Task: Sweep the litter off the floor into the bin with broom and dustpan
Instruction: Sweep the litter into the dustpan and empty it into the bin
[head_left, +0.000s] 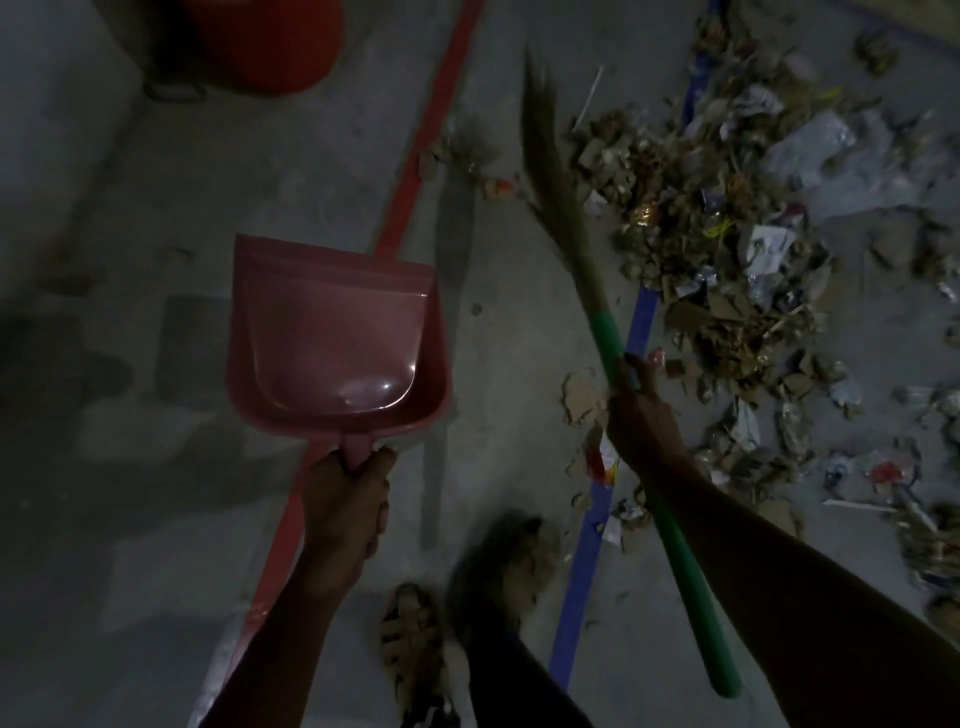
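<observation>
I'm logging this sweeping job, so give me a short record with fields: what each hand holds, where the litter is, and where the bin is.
left hand: grips the handle of the pink dustpan, which looks empty
right hand: grips the green handle of the broom
litter: heaped on the floor, right of the broom bristles
bin: red, top left, partly out of frame
floor lines: red line, blue line

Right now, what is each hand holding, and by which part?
The left hand grips the pink dustpan by its short handle. The right hand grips the broom on its green handle, just below the bristles.
</observation>
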